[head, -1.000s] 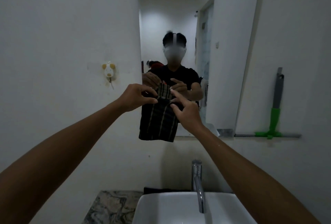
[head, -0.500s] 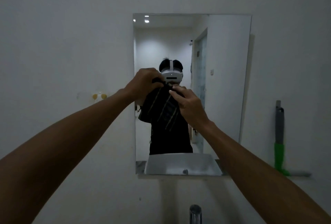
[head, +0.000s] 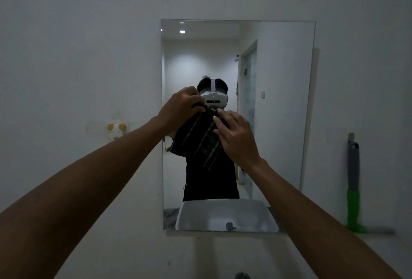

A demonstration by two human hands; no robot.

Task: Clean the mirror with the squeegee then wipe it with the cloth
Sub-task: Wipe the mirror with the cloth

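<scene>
A tall frameless rectangular mirror point(head: 285, 100) hangs on the white wall. Against its middle, a dark striped cloth point(head: 198, 139) is pinched at its top edge by the left hand point(head: 180, 107); the right hand point(head: 234, 136) presses it with fingers loosely spread. The grey-and-green squeegee point(head: 353, 185) stands at right

The room was dim and grey-blue, the plain white wall point(head: 89, 55) murky and grainy. The brightest area sat inside the frameless rectangular wall mirror point(head: 287, 100), where two small recessed ceiling lights point(head: 182, 31) glowed (one much fainter) and lit the reflected back wall. Both bare forearms showed dark and underexposed, stretched wide by lens distortion toward the lower corners. The grey-and-green squeegee point(head: 353, 189) looked soft and smeared near the right edge.
</scene>
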